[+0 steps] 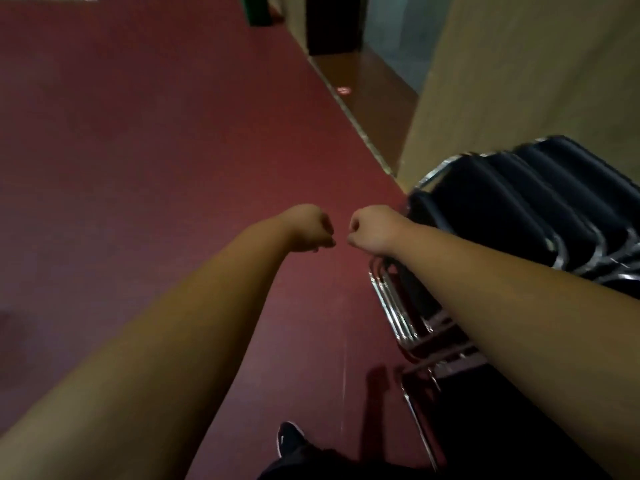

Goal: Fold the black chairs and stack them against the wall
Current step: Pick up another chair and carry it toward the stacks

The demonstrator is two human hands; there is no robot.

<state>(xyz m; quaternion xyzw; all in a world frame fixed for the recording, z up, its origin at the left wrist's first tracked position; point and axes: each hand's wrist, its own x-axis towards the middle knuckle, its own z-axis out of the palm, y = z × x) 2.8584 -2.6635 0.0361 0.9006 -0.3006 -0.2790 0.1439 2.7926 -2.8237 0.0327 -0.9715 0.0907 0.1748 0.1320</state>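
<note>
Several folded black chairs (526, 209) with chrome frames lean in a stack against the tan wall (519, 81) at the right. Both my arms reach forward over the red floor. My left hand (308, 228) is curled into a fist and holds nothing. My right hand (372, 230) is also curled into a fist with nothing in it, hovering just left of the stack's nearest chair. The two fists are a small gap apart. My right forearm crosses in front of the chrome legs (394, 306) and hides part of them.
Red floor (156, 150) stretches to the left and ahead. A metal strip (349, 112) marks a doorway threshold beyond the stack, with a dark door frame (332, 22) behind it. A green object (258, 10) stands at the far end. My black shoe (289, 438) is at the bottom.
</note>
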